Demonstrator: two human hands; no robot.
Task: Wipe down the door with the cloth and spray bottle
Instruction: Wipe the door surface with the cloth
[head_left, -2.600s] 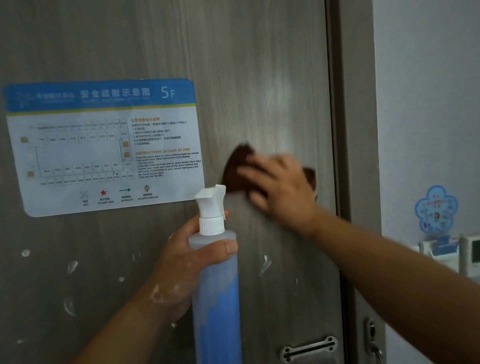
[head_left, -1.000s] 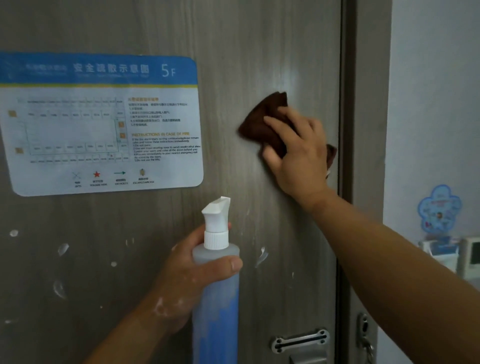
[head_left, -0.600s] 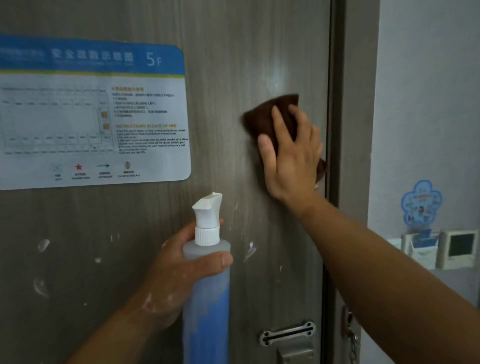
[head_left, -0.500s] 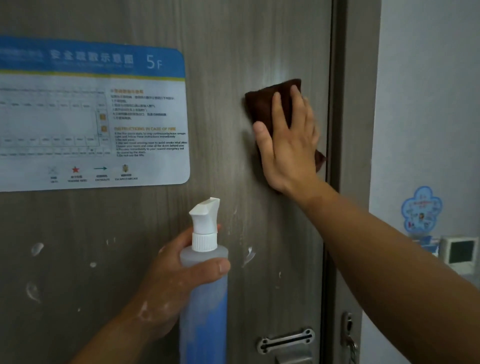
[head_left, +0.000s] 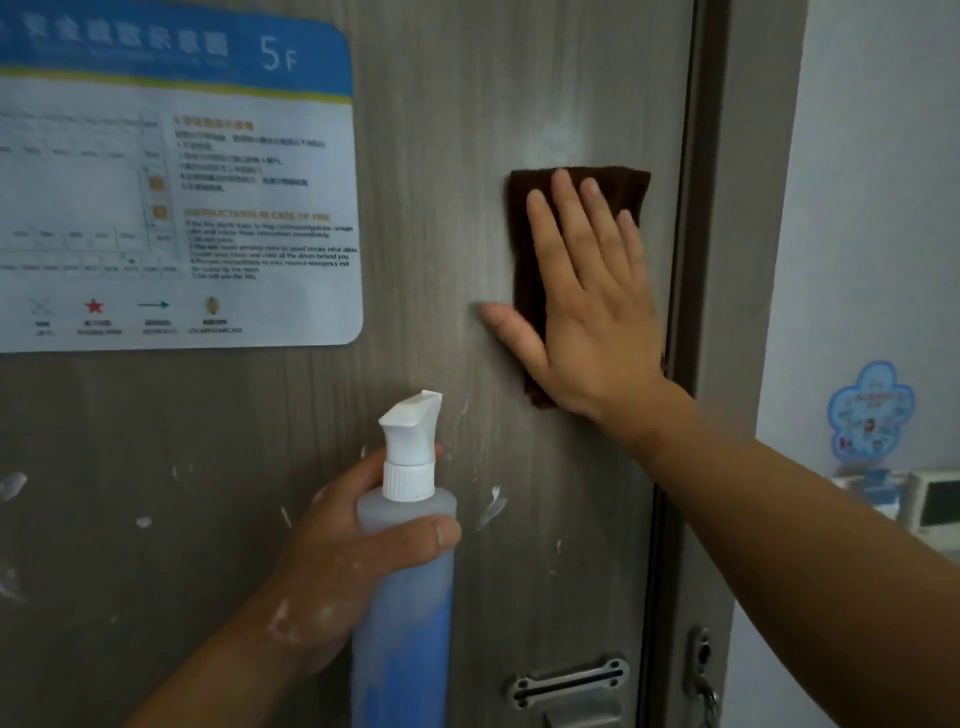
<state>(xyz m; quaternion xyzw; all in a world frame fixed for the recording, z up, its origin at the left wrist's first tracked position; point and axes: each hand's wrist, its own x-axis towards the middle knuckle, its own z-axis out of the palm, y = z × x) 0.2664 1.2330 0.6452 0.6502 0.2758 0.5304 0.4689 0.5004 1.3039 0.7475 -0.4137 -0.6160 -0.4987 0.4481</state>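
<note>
Currently: right hand (head_left: 587, 306), flat, fingers spread, pressing brown cloth (head_left: 524, 249) against door (head_left: 441, 156), close to its right edge. Change noted: hand has turned from slanted to upright over the last second and climbed slightly; cloth now lies unfolded and squared beneath the palm, not bunched. Meaning, by judgement: wider contact, upper right strip nearly covered. Left hand (head_left: 337, 561): fingers wrapped around spray bottle (head_left: 405, 571), nozzle toward door, held upright below. White foam flecks (head_left: 491, 506) remain lower down; evacuation notice (head_left: 171, 176) at left unwiped.
</note>
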